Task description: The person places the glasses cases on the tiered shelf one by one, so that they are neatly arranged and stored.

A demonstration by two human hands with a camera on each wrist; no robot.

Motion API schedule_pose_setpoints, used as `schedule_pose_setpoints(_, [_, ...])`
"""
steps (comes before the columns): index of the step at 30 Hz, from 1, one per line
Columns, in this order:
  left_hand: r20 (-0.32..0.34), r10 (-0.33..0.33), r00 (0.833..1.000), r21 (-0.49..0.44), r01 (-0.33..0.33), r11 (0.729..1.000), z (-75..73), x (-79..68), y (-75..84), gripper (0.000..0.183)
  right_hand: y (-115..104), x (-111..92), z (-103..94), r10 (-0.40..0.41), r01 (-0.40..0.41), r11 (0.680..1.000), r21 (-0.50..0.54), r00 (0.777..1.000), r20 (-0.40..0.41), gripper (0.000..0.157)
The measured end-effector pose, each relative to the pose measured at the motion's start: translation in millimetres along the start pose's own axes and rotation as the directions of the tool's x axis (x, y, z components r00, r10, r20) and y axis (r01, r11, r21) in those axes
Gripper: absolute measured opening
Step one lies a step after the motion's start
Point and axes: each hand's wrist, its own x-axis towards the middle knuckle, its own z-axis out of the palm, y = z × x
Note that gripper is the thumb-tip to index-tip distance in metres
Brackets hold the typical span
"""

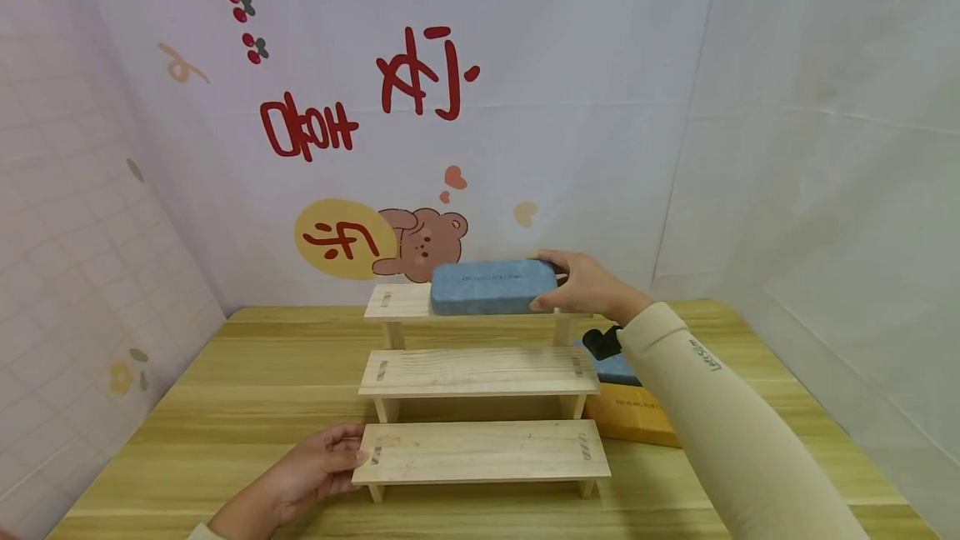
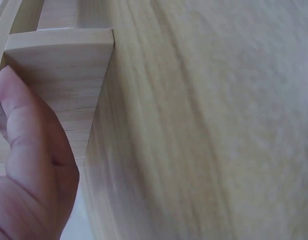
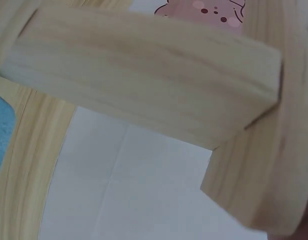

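Observation:
A blue glasses case (image 1: 487, 287) with small dark lettering lies lengthwise on the top step of a three-tier wooden display stand (image 1: 480, 372). My right hand (image 1: 588, 283) grips the case's right end, thumb on the near side and fingers behind. At the stand's lower left, my left hand (image 1: 318, 467) holds the end of the bottom step. The left wrist view shows left-hand fingers (image 2: 29, 130) tucked against the underside by a leg (image 2: 69, 75). From the right wrist camera, the stand's pale wooden boards (image 3: 144, 75) fill much of the view.
Right of the stand, partly behind my right sleeve (image 1: 720, 407), an orange case (image 1: 630, 415) lies on the wood-grain table (image 1: 247, 390) with another blue case (image 1: 617, 368) behind it. A black wrist camera (image 1: 602, 343) sits below the right wrist. White printed curtains (image 1: 570, 107) enclose the table.

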Motion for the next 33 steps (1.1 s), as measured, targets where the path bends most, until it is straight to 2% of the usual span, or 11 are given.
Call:
schedule_pose_setpoints(4, [0.0, 0.002, 1.0, -0.002, -0.002, 1.0, 0.1, 0.4, 0.7, 0.073, -0.1, 0.8, -0.5, -0.001, 0.001, 1.0, 0.014, 1.0, 0.008, 0.087])
schedule_pose_setpoints(16, [-0.008, 0.002, 1.0, 0.009, -0.001, 1.0, 0.6, 0.2, 1.4, 0.07, -0.4, 3.6, -0.6, 0.002, -0.001, 0.999, -0.033, 0.999, 0.033, 0.085])
schedule_pose_setpoints(33, [-0.009, -0.002, 1.0, 0.021, 0.002, 1.0, 1.5, -0.2, 1.0, 0.068, -2.5, 0.6, -3.7, 0.045, -0.047, 0.999, 0.016, 0.995, 0.089, 0.086])
